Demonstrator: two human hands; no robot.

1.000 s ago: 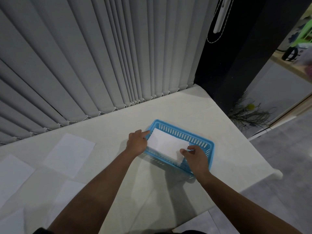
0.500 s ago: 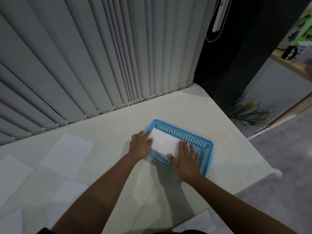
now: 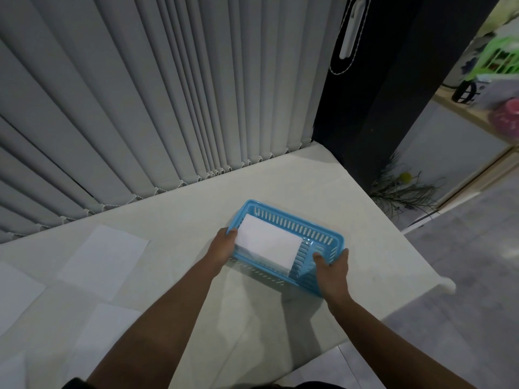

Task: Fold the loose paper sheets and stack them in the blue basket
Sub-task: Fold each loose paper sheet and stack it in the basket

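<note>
Loose sheets [image 3: 104, 259] lie unfolded at the left of the table [image 3: 280, 186]. The left hand [image 3: 223, 248] curls over the left end of the blue basket [image 3: 295, 220], where a folded sheet [image 3: 266, 245] rests inside. The right hand [image 3: 332, 272] clamps its right corner. A hard tug could tip the light basket and spill the paper.

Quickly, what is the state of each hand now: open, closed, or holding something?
Left hand: closed, grips the left end of the blue basket.
Right hand: closed, grips the basket's right corner, thumb inside the rim.
</note>
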